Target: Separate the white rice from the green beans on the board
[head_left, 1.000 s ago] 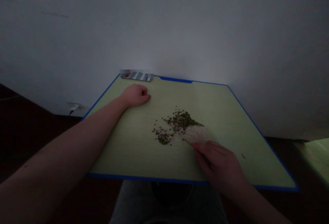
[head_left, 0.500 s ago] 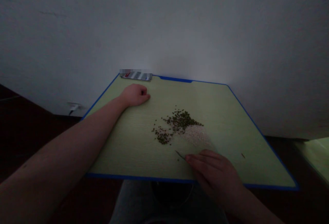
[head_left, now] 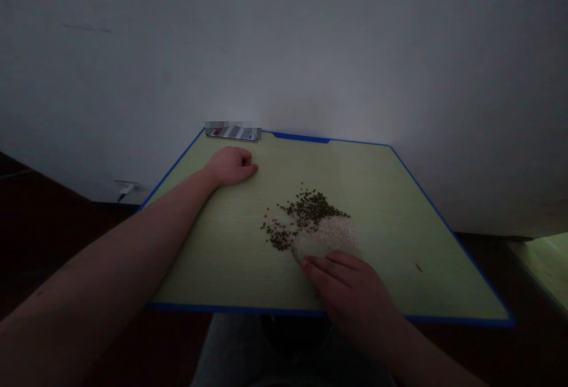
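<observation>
My left hand [head_left: 232, 165] rests in a loose fist on the pale table at the back left, holding nothing that I can see. My right hand [head_left: 344, 283] is closed at the near edge of a heap of whitish rice-like grains [head_left: 337, 232]. From its fingertips sticks out a thin, slightly curved piece [head_left: 295, 253], its tip close to the grains; most of it is hidden by my fingers. Small green beans [head_left: 313, 206] lie behind and left of the pale heap, with a smaller dark cluster of beans [head_left: 279, 238] to the left, partly mixed with pale grains.
The table [head_left: 213, 268] has a blue rim and stands against a grey wall [head_left: 310, 50]. A phone [head_left: 234, 132], partly blurred out, lies at its back left corner. A dark container [head_left: 296, 335] sits below the front edge. A plug [head_left: 128, 189] is at the left wall.
My right hand has moved left and slightly away from me, bringing the thin piece up to the near edge of the pale grains. My left hand has stayed in place.
</observation>
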A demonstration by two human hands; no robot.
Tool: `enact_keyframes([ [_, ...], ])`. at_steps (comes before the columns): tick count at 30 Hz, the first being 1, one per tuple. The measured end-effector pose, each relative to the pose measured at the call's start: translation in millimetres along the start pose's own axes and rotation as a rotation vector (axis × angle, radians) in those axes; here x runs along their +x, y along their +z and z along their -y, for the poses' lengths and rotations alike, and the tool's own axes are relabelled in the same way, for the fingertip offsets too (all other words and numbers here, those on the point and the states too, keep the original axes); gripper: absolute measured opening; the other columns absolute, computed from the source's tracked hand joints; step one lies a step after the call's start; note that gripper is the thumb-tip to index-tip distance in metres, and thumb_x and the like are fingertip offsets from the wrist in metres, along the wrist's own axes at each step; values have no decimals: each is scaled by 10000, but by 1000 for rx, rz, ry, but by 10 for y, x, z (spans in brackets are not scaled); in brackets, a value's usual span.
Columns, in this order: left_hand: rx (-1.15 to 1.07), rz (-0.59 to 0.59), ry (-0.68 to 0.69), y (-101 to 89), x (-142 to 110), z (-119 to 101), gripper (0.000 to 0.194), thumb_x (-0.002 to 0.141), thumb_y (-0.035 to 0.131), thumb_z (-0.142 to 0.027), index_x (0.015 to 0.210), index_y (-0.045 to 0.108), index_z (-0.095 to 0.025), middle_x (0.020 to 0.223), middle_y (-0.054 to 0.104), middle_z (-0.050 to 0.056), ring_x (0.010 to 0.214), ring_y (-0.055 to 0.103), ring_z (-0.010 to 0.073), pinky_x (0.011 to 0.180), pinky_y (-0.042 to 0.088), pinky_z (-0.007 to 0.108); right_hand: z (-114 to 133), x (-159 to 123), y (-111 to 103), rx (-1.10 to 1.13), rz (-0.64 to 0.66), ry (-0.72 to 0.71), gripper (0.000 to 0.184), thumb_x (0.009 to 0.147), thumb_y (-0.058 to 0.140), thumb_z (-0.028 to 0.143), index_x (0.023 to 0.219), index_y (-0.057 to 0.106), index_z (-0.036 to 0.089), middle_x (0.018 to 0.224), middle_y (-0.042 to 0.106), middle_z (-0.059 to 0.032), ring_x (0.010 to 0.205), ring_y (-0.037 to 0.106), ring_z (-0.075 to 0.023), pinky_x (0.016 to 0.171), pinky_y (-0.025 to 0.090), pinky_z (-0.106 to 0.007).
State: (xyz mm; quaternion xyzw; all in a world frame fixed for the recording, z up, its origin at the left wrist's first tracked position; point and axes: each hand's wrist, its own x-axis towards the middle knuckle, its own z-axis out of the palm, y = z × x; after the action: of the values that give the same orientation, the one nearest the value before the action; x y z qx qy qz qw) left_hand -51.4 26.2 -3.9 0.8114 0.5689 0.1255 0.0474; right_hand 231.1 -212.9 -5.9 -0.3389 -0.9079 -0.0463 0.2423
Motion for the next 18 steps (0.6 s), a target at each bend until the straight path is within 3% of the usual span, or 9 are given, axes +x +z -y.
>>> enact_keyframes([
  [11, -7, 4, -3, -18, -9, -29, 299, 759, 544, -456, 588, 527, -211, 536, 516, 12, 567, 453, 155, 551, 308, 302, -161, -140, -82, -143, -54, 125, 342, 895, 465, 55, 1120, 713, 125, 988, 792, -104, 843, 731, -201, 799, 618, -336],
  [18, -8, -6, 1, 15, 7, 11, 289, 753, 546, -458, 605, 563, -211, 551, 527, 17, 589, 474, 167, 573, 333, 308, -111, -159, -76, -33, -90, 69, 318, 910, 485, 73, 1137, 694, 152, 980, 797, -82, 792, 733, -175, 754, 613, -310],
])
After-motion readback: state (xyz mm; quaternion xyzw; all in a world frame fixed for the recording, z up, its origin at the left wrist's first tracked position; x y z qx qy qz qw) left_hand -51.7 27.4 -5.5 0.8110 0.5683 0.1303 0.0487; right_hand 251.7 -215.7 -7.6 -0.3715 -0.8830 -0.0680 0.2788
